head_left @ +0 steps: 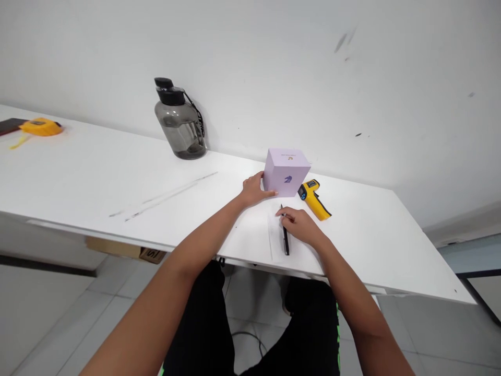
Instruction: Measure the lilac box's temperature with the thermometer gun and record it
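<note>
A lilac box with a small dark purple emblem stands on the white table near the wall. My left hand grips its left side, thumb along the lower front edge and fingers around the side. Nearer to me, a black pen lies over a white sheet of paper, pointing away from me. The curled fingers of my right hand close on the pen's far part, which they partly hide. Just right of the box, a yellow and black infrared thermometer lies on its side.
A large grey translucent water bottle with a black lid stands against the wall. At the far left are a yellow tape measure and a dark flat object. The front edge of the white table runs above my legs; a cardboard box is underneath.
</note>
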Tool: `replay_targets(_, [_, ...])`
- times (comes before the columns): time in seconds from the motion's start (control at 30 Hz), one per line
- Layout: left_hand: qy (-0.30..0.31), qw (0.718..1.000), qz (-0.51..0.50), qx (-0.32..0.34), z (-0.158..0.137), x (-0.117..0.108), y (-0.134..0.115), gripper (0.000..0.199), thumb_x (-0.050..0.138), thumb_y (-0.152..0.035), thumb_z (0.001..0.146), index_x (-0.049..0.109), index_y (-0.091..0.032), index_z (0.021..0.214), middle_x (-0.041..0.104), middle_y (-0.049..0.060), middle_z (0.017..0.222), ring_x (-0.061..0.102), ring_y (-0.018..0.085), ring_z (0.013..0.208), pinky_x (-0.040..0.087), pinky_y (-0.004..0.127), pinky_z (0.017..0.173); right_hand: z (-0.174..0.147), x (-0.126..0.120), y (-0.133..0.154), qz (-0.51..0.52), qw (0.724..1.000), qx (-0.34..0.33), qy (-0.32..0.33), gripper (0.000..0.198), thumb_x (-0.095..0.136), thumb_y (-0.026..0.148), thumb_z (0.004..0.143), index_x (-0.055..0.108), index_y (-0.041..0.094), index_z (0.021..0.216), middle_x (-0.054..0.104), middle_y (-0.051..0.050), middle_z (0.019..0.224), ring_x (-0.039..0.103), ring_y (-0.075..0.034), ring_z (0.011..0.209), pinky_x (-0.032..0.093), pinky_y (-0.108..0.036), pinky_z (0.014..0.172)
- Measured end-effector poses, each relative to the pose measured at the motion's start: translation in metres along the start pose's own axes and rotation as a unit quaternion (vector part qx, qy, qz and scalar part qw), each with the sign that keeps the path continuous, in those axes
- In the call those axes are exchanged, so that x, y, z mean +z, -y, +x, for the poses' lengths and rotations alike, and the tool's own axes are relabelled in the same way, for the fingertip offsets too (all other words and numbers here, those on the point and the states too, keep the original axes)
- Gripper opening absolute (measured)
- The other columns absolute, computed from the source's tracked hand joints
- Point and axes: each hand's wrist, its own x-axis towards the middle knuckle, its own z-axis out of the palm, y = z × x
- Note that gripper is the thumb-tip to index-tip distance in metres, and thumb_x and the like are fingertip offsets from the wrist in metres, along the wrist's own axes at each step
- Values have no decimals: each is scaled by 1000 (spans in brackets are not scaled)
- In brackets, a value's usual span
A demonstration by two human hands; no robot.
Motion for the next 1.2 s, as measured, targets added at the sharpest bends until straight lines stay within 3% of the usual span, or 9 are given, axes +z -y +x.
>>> replay_targets(0.1, [3, 1000, -6, 5, 1, 1, 1, 88, 81, -55, 69, 48, -23, 144, 61, 11, 145, 53, 35, 138, 29, 46, 121, -7, -5, 2, 181, 979, -1, 91, 32, 65, 44, 86, 69, 22, 109, 71, -1, 75, 68, -20, 76, 49, -33, 74])
replay_targets(0.17, [8, 1000, -10, 9, 1, 1, 2, 87, 80, -55, 70, 47, -23, 143, 62, 10, 144, 53, 34, 137, 27, 46, 121, -9, 0, 3, 205, 973, -33, 98, 33, 73, 47, 81, 65, 23, 101, 69, 1, 74, 66, -18, 74, 49, -33, 75])
replay_targets(0.37, [9, 1000, -9, 11, 1, 2, 4, 89, 78, -59, 70, 46, -22, 144, 60, 11, 146, 50, 35, 140, 26, 46, 121, -6, 33, 4, 127, 987, -96, 12, 40, 54, 57, 93, 50, 25, 70, 50, 4, 59, 47, -14, 57, 41, -29, 62])
replay_targets(0.47, [13, 1000, -10, 8, 1, 1, 3, 87, 79, -58, 70, 47, -21, 142, 61, 11, 144, 50, 35, 139, 27, 46, 121, 3, 39, -1, 164, 979, -87, -83, 45, 37, 61, 100, 58, 25, 85, 56, 1, 66, 52, -16, 61, 45, -31, 66])
replay_targets(0.57, [10, 1000, -11, 3, 0, 1, 1, 88, 80, -58, 69, 48, -21, 142, 62, 11, 142, 50, 35, 139, 27, 47, 122, 11, 35, -6, 137, 971, -84, -176, 40, 45, 60, 96, 61, 24, 97, 66, -2, 79, 58, -18, 70, 49, -32, 72])
replay_targets(0.7, [11, 1000, -16, 3, -2, 0, -1, 90, 79, -61, 68, 47, -23, 142, 62, 11, 143, 50, 35, 139, 26, 49, 123, 11, 24, -12, 125, 962, -107, -219, 39, 54, 61, 91, 65, 24, 100, 71, -4, 86, 61, -18, 73, 50, -32, 74])
replay_targets(0.8, [16, 1000, -12, 3, -3, -2, -2, 87, 79, -63, 68, 49, -25, 139, 62, 10, 143, 51, 36, 138, 28, 50, 122, 10, 17, -15, 243, 947, -77, -193, 46, 48, 66, 92, 67, 24, 98, 71, -2, 75, 55, -15, 56, 46, -30, 61])
replay_targets(0.9, [15, 1000, -11, 0, -4, -3, -3, 89, 78, -64, 68, 47, -25, 141, 61, 11, 145, 50, 38, 139, 30, 51, 121, 12, 16, -15, 315, 937, 5, -152, 58, 44, 72, 91, 67, 21, 75, 62, -2, 54, 44, -13, 43, 36, -29, 49])
replay_targets(1.2, [20, 1000, 2, 18, -2, -2, -2, 88, 75, -64, 70, 45, -24, 143, 60, 11, 146, 52, 37, 138, 29, 50, 120, 7, 29, -5, 142, 988, 24, -58, 43, 59, 53, 87, 64, 23, 56, 53, 2, 49, 52, -16, 56, 43, -31, 64])
